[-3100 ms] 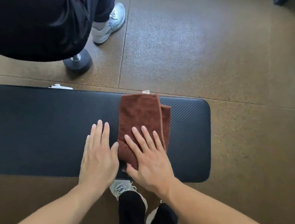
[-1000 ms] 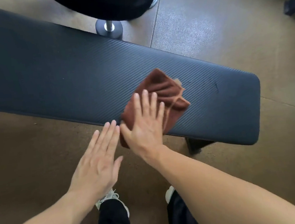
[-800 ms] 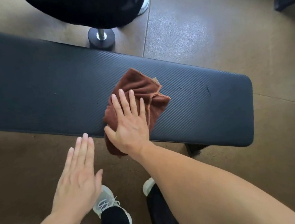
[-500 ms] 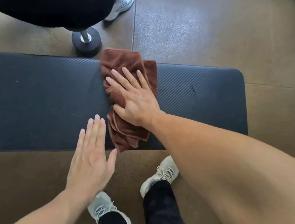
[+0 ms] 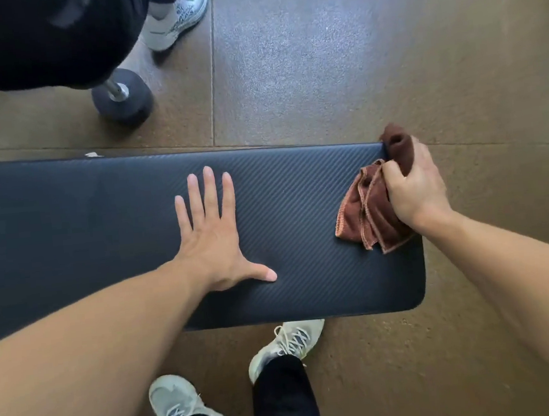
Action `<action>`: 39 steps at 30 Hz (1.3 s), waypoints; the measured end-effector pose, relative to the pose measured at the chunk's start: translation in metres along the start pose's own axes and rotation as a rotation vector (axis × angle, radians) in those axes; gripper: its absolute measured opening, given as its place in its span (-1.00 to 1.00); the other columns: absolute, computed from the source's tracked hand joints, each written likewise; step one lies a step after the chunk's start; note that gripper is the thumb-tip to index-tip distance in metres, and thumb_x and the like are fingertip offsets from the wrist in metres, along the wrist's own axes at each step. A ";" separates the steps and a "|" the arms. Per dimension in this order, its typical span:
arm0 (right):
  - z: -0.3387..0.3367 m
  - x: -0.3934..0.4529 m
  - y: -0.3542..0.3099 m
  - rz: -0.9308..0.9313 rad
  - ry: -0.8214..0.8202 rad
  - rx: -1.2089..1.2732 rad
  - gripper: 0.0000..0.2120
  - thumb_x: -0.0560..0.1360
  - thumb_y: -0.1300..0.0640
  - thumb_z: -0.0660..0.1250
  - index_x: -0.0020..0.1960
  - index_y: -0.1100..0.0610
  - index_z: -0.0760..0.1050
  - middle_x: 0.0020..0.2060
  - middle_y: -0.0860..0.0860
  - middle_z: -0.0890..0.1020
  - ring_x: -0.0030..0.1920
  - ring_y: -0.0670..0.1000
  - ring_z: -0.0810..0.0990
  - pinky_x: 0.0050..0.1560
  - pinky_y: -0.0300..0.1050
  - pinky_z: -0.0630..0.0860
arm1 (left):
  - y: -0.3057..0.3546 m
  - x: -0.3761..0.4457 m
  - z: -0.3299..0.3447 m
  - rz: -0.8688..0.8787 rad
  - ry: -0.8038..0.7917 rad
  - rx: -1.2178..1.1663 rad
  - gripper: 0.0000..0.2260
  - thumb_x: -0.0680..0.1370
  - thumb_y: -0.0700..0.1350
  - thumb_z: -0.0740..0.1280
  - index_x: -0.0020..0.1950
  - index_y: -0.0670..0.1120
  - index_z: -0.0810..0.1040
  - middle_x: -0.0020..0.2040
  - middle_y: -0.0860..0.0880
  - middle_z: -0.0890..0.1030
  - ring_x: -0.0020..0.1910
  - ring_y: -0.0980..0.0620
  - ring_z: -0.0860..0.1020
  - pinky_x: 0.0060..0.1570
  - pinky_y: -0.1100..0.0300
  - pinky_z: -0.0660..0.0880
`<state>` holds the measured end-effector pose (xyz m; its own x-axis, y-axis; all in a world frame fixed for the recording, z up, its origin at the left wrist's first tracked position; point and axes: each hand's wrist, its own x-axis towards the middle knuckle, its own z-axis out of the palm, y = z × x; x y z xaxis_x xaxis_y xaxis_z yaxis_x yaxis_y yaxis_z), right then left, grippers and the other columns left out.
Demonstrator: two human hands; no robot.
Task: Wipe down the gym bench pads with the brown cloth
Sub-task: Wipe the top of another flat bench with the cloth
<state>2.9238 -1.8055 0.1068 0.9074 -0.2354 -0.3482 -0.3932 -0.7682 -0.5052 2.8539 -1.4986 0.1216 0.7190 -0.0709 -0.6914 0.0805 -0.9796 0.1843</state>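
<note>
the right hand (image 5: 415,185) now holds the brown cloth (image 5: 371,212) in a clenched grip, fingers curled round a bunched fold, at the far right corner of the bench pad (image 5: 299,205). half a second ago this hand lay flat on the cloth near the middle of the pad; it has since travelled to the end and changed from a flat press to a fist. the left hand (image 5: 214,233) has moved from beside the near edge onto the pad and now rests there, released, fingers straight and spread, palm down.

judgement: the flat top has received its passes, and the work is shifting to the end edge and corner of the pad.

the cloth is crumpled. one part rises above the fist at the pad's corner; the rest hangs below the thumb in loose layered folds with lighter stitched hems, lying on the pad surface. the pad is dark, with fine diagonal ribbing and rounded corners. a dumbbell (image 5: 122,100) stands on the floor (image 5: 352,51) beyond it, near another person's shoe (image 5: 178,15).
</note>
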 end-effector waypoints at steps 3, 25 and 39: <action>0.010 -0.002 -0.003 0.014 0.104 0.043 -0.44 0.46 -0.16 0.15 0.42 -0.03 0.46 0.31 0.10 0.54 0.30 0.19 0.52 0.27 0.04 0.40 | 0.003 0.002 0.001 -0.029 -0.046 -0.017 0.51 0.07 0.63 0.37 0.40 -0.06 -0.70 0.39 -0.14 -0.71 0.37 -0.20 -0.69 0.42 -0.25 -0.50; 0.064 -0.011 -0.097 -0.038 0.057 -0.436 -0.29 0.41 -0.21 -0.07 0.33 0.15 0.51 0.31 0.26 0.52 0.50 0.21 0.31 0.63 0.20 -0.12 | -0.052 -0.021 -0.004 0.301 0.217 -0.183 0.08 0.49 0.33 0.34 0.62 -0.08 -0.35 0.61 -0.07 -0.41 0.57 -0.06 -0.44 0.57 -0.10 -0.27; 0.337 -0.150 -0.413 -0.286 -0.111 -0.400 -0.40 0.52 -0.26 0.06 0.42 0.03 0.47 0.36 0.11 0.54 0.51 0.13 0.32 0.63 0.23 -0.20 | -0.358 -0.112 0.004 0.130 0.559 -0.170 -0.28 0.61 0.13 0.17 0.66 -0.16 0.00 0.67 -0.10 0.01 0.65 -0.03 -0.06 0.61 0.01 -0.08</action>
<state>2.8997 -1.2520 0.1016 0.9406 0.0657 -0.3331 -0.0238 -0.9659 -0.2579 2.7414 -1.1411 0.1301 0.9809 -0.0334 -0.1917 0.0436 -0.9222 0.3842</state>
